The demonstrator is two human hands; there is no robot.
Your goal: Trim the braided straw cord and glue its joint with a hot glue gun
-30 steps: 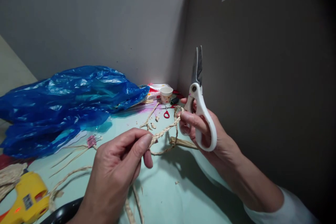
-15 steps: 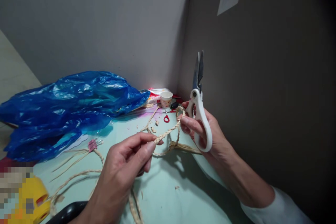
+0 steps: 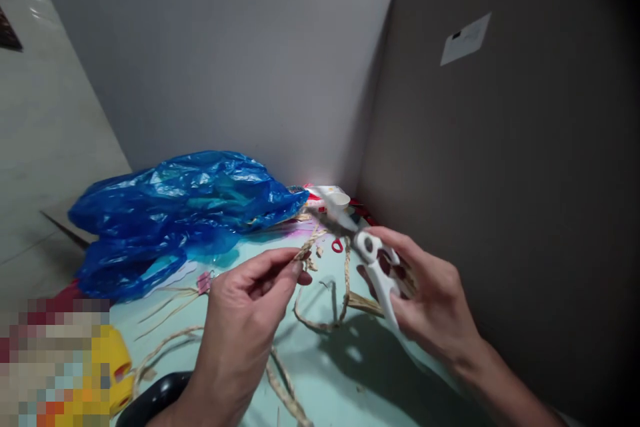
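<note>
Between thumb and fingers, my left hand [image 3: 250,313] pinches a thin braided straw cord [image 3: 347,280], which loops down to the right over the table. My right hand [image 3: 430,293] has its fingers in the handles of white-handled scissors [image 3: 369,247]. The blades are parted, blurred by motion, and point up and left, close to the cord above my left fingertips. Whether they touch the cord I cannot tell. Another length of braid [image 3: 285,387] lies below my left hand, and a pink binder clip [image 3: 204,282] grips loose strands to its left.
A crumpled blue plastic bag [image 3: 200,193] covers the back left of the pale green table [image 3: 330,393]. At the back stand a paper cup [image 3: 341,201] and small red-handled scissors [image 3: 337,245]. A yellow object [image 3: 117,367] and a black rounded one [image 3: 155,397] sit front left. Grey panels [image 3: 250,67] enclose the back and right.
The white scissors have swung from upright to pointing left and opened, now gripped by the handles. My right hand has let go of the cord. The view has shifted up and left.
</note>
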